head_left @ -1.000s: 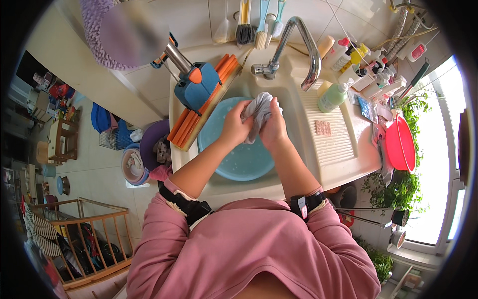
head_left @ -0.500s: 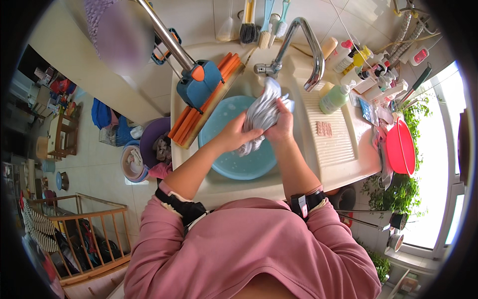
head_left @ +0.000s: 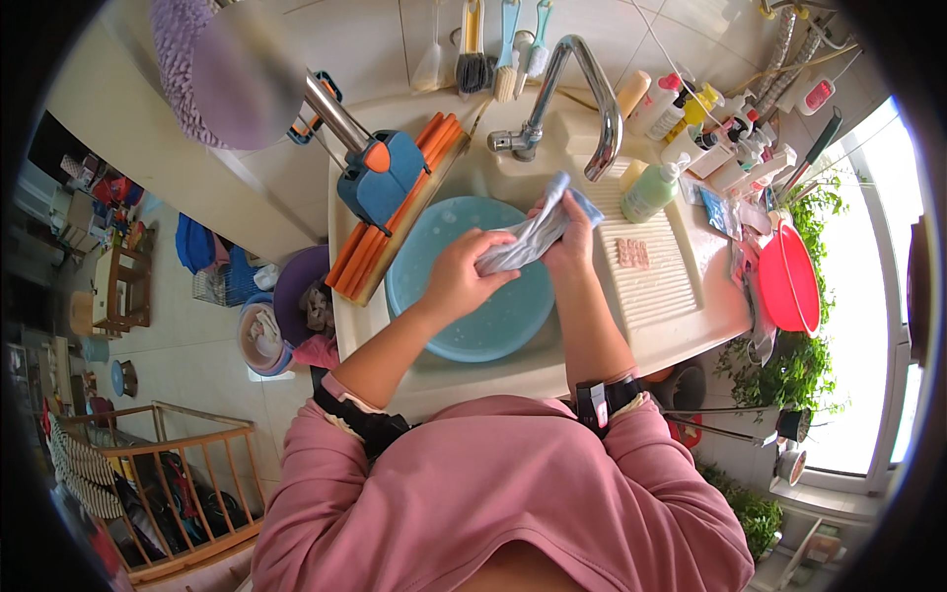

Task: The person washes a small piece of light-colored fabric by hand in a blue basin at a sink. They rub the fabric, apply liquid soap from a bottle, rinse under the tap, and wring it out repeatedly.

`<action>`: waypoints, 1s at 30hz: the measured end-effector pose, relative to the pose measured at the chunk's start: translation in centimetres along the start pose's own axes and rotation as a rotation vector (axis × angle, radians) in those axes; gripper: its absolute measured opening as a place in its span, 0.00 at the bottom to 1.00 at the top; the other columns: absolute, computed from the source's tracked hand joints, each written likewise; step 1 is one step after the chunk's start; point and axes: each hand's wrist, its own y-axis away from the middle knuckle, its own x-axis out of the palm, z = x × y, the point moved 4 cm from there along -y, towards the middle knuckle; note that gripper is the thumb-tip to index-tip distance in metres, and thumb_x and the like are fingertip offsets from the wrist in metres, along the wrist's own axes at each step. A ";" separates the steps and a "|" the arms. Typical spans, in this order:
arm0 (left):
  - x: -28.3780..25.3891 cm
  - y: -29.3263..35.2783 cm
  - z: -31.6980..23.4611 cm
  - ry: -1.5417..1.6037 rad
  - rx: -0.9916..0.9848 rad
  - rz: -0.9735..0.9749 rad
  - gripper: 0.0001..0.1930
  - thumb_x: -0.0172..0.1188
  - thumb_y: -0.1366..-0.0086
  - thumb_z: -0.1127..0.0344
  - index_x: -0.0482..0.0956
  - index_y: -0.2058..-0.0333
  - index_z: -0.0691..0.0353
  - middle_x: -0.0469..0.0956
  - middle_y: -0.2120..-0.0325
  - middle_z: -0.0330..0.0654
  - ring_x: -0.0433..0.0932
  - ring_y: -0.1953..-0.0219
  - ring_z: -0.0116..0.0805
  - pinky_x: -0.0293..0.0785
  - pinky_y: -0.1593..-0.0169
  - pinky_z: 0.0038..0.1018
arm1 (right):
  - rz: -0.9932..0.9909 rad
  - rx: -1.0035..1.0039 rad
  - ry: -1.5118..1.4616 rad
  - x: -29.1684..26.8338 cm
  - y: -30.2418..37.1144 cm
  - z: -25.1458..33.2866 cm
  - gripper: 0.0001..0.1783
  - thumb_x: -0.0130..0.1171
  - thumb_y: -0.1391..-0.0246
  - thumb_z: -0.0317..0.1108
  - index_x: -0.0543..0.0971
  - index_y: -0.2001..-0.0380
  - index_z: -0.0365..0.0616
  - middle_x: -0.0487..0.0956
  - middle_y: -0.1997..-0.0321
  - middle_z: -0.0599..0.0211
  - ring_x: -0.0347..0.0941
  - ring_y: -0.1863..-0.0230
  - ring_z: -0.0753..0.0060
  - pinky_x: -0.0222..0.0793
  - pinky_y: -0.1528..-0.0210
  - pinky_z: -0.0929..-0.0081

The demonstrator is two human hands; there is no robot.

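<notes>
Left hand (head_left: 466, 273) and right hand (head_left: 572, 239) grip cloth (head_left: 528, 244) over the basin's (head_left: 473, 331) far-right edge. Wringing seems underway; next needs firm twisting.

Home, washing corner | ribbed sink (head_left: 653, 296), faucet (head_left: 610, 104), brush (head_left: 472, 67) — pump bottle (head_left: 647, 195) | laundry tub (head_left: 290, 296), leafy plant (head_left: 804, 373), window (head_left: 868, 296)

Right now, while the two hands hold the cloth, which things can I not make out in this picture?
In the head view:
- Cloth: its full shape, bunched between left hand and right hand.
- Right hand: some fingers, hidden by the cloth.
- Sink: the floor beneath the blue basin, which covers it.
- Yellow-handled brush: handle end, cut off by the top edge.
</notes>
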 end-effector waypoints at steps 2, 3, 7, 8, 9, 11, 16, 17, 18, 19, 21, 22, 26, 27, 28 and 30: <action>1.2 -0.1 -1.7 -0.284 0.247 -0.054 0.18 0.73 0.59 0.62 0.76 0.69 0.57 0.72 0.68 0.44 0.73 0.65 0.47 0.69 0.60 0.37 | 0.019 0.067 0.054 -0.1 0.1 -1.8 0.12 0.48 0.40 0.40 0.71 0.69 0.41 0.74 0.74 0.63 0.68 0.77 0.67 0.69 0.72 0.67; 1.8 -0.2 -2.6 -0.424 0.392 -0.106 0.16 0.73 0.59 0.61 0.75 0.74 0.58 0.71 0.71 0.42 0.72 0.67 0.46 0.69 0.62 0.37 | 0.038 0.203 0.035 0.0 0.6 -3.2 0.11 0.47 0.39 0.38 0.71 0.65 0.41 0.76 0.69 0.63 0.72 0.71 0.67 0.72 0.66 0.66; 1.2 -4.8 -3.4 -0.559 0.397 -0.280 0.11 0.66 0.53 0.65 0.71 0.80 0.59 0.69 0.69 0.45 0.70 0.65 0.46 0.68 0.62 0.39 | -0.003 0.108 -0.001 0.7 2.9 -5.9 0.12 0.46 0.39 0.36 0.71 0.60 0.40 0.76 0.62 0.61 0.74 0.62 0.64 0.73 0.57 0.65; 0.3 -5.7 -3.5 -0.478 0.351 -0.412 0.09 0.64 0.52 0.66 0.72 0.78 0.60 0.69 0.67 0.46 0.70 0.63 0.48 0.67 0.60 0.41 | 0.096 0.131 0.055 1.7 3.0 -6.3 0.14 0.45 0.38 0.35 0.71 0.55 0.38 0.75 0.55 0.58 0.72 0.53 0.62 0.70 0.49 0.64; -0.4 -6.2 -3.2 -0.380 0.211 -0.507 0.07 0.62 0.50 0.67 0.73 0.77 0.60 0.70 0.65 0.47 0.71 0.61 0.49 0.67 0.58 0.42 | 0.114 0.115 0.120 2.0 3.4 -6.4 0.14 0.44 0.38 0.34 0.70 0.53 0.40 0.74 0.53 0.58 0.71 0.51 0.61 0.67 0.46 0.62; -0.1 -6.2 -3.8 -0.420 0.293 -0.436 0.11 0.60 0.49 0.67 0.76 0.65 0.60 0.70 0.54 0.52 0.69 0.51 0.53 0.66 0.50 0.42 | 0.161 0.204 -0.065 2.8 3.9 -6.3 0.16 0.42 0.38 0.36 0.71 0.51 0.42 0.74 0.50 0.59 0.70 0.49 0.61 0.65 0.44 0.62; 3.3 -2.3 -4.0 -0.474 0.383 -0.153 0.22 0.54 0.49 0.70 0.75 0.51 0.56 0.64 0.43 0.52 0.62 0.41 0.56 0.56 0.40 0.50 | 0.396 0.145 -0.087 3.7 4.4 -4.5 0.20 0.40 0.37 0.46 0.69 0.48 0.49 0.70 0.45 0.68 0.64 0.42 0.63 0.64 0.43 0.62; 3.5 -2.3 -3.7 -0.523 0.374 -0.165 0.22 0.53 0.48 0.70 0.75 0.51 0.56 0.64 0.43 0.52 0.61 0.41 0.56 0.56 0.40 0.50 | 0.404 0.151 -0.056 3.7 4.3 -4.5 0.21 0.39 0.36 0.46 0.69 0.47 0.48 0.70 0.45 0.67 0.65 0.42 0.62 0.64 0.43 0.62; 3.3 -2.9 -3.1 -0.570 0.366 -0.179 0.23 0.53 0.48 0.70 0.74 0.51 0.56 0.64 0.43 0.52 0.61 0.41 0.56 0.56 0.40 0.50 | 0.439 0.125 -0.051 3.9 4.3 -4.6 0.21 0.38 0.36 0.45 0.68 0.47 0.47 0.70 0.45 0.65 0.65 0.43 0.62 0.64 0.43 0.62; 2.7 -4.1 -2.5 -0.619 0.360 -0.195 0.23 0.52 0.48 0.70 0.74 0.50 0.56 0.64 0.43 0.52 0.61 0.41 0.57 0.56 0.40 0.50 | 0.356 0.138 -0.059 3.7 4.1 -4.9 0.21 0.38 0.36 0.44 0.68 0.46 0.46 0.70 0.45 0.64 0.66 0.44 0.61 0.64 0.43 0.62; 1.2 -6.7 -1.2 -0.581 0.315 -0.265 0.24 0.49 0.45 0.70 0.72 0.47 0.59 0.64 0.43 0.52 0.61 0.41 0.57 0.57 0.40 0.47 | 0.245 0.198 0.030 3.6 4.0 -5.6 0.22 0.40 0.37 0.42 0.65 0.44 0.44 0.69 0.44 0.61 0.66 0.44 0.58 0.59 0.40 0.58; 0.5 -7.4 -0.2 -0.344 0.180 -0.273 0.23 0.49 0.43 0.70 0.71 0.47 0.61 0.63 0.42 0.54 0.59 0.39 0.55 0.56 0.39 0.42 | 0.221 0.224 0.018 3.7 4.1 -5.6 0.22 0.41 0.37 0.42 0.65 0.44 0.44 0.69 0.44 0.61 0.66 0.44 0.58 0.57 0.39 0.57; 0.8 -6.3 0.9 -0.108 0.094 -0.198 0.26 0.50 0.44 0.73 0.64 0.43 0.67 0.62 0.42 0.58 0.60 0.38 0.49 0.56 0.38 0.33 | 0.223 0.159 0.021 4.0 4.5 -4.3 0.24 0.42 0.38 0.49 0.68 0.47 0.43 0.73 0.48 0.62 0.66 0.45 0.62 0.61 0.43 0.61; 1.4 -4.9 0.6 -0.143 0.139 -0.167 0.27 0.51 0.44 0.73 0.64 0.43 0.67 0.63 0.42 0.58 0.60 0.38 0.48 0.57 0.38 0.33 | 0.216 0.174 -0.020 3.9 4.6 -4.1 0.25 0.42 0.38 0.50 0.68 0.47 0.44 0.73 0.49 0.63 0.66 0.46 0.62 0.62 0.44 0.62; 1.8 -3.7 0.4 -0.115 0.153 -0.170 0.27 0.52 0.46 0.75 0.66 0.44 0.66 0.65 0.45 0.57 0.62 0.40 0.51 0.60 0.40 0.34 | 0.212 0.174 -0.011 3.8 4.4 -3.8 0.26 0.42 0.38 0.53 0.68 0.47 0.45 0.74 0.49 0.62 0.67 0.46 0.63 0.65 0.45 0.62; 2.7 -1.7 -0.2 -0.083 0.252 -0.162 0.27 0.55 0.50 0.77 0.69 0.48 0.65 0.71 0.50 0.54 0.67 0.44 0.49 0.65 0.43 0.36 | 0.149 0.104 0.056 3.3 3.8 -3.4 0.27 0.43 0.39 0.54 0.67 0.46 0.47 0.72 0.47 0.61 0.67 0.47 0.63 0.65 0.46 0.62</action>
